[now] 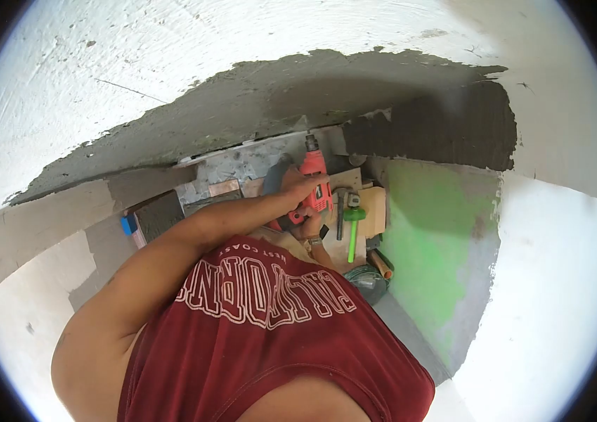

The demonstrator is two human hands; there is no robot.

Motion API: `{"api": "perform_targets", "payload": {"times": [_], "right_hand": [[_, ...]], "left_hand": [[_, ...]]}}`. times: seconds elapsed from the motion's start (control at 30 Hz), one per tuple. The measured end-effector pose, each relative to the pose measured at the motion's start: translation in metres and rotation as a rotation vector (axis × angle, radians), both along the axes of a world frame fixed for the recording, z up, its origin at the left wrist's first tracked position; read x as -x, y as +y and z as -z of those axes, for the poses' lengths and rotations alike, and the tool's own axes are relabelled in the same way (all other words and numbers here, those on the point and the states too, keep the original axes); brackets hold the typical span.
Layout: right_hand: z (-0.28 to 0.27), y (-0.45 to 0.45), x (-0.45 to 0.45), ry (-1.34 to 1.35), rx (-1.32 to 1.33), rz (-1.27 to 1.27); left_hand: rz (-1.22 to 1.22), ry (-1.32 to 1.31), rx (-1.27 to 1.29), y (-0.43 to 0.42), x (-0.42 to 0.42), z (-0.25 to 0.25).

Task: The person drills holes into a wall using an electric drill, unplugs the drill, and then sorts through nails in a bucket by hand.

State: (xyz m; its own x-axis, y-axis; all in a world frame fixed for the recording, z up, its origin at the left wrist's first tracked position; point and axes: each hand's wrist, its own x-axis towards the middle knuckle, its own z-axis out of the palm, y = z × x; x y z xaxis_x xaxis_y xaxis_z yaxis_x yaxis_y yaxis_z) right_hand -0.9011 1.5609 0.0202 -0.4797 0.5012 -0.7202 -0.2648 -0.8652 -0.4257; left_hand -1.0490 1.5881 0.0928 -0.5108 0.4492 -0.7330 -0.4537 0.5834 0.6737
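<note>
A red power drill (pixel 314 163) points away from me, its black chuck close to the foot of the plastered wall. My left hand (pixel 303 188) is closed over the drill's body from above. Lower down, my right hand (pixel 311 226), with a watch on the wrist, is wrapped around the rear grip, its fingers partly hidden. Whether the bit touches the wall is too small to tell. Right of the drill lie a hammer with a bright green handle (pixel 352 239) and a dark-handled tool (pixel 340 213).
Wet grey plaster (pixel 277 91) covers the lower wall ahead. A green-stained panel (pixel 428 246) rises on the right. Cardboard (pixel 375 207) and a clear plastic item (pixel 367 283) lie beside my right arm. Dark tiles (pixel 159 214) and a blue object (pixel 128 225) are at left.
</note>
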Motion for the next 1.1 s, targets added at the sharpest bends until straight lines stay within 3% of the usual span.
{"api": "perform_targets", "payload": {"times": [0.17,0.23,0.57,0.87,0.93,1.03,1.1], "right_hand": [[-0.028,0.004,0.008,0.058,0.041,0.016],[-0.091,0.012,0.034,0.024,0.111,0.039],[-0.011,0.000,0.008,0.047,0.042,0.023],[0.017,-0.004,0.000,-0.078,-0.159,-0.073],[-0.014,-0.004,0.011,-0.053,-0.053,-0.001],[-0.019,-0.004,0.011,-0.144,-0.228,-0.092],[-0.019,-0.004,0.012,-0.141,-0.199,-0.068]], "left_hand": [[-0.014,0.010,-0.010,0.000,-0.004,0.022],[-0.026,-0.045,-0.056,-0.002,-0.005,0.033],[-0.009,-0.008,-0.064,-0.002,-0.004,0.034],[0.002,-0.026,-0.065,-0.005,0.000,0.047],[-0.009,-0.014,-0.074,-0.004,-0.001,0.042],[0.011,-0.054,-0.095,-0.005,0.002,0.034],[0.003,-0.074,-0.104,-0.004,0.003,0.021]]}}
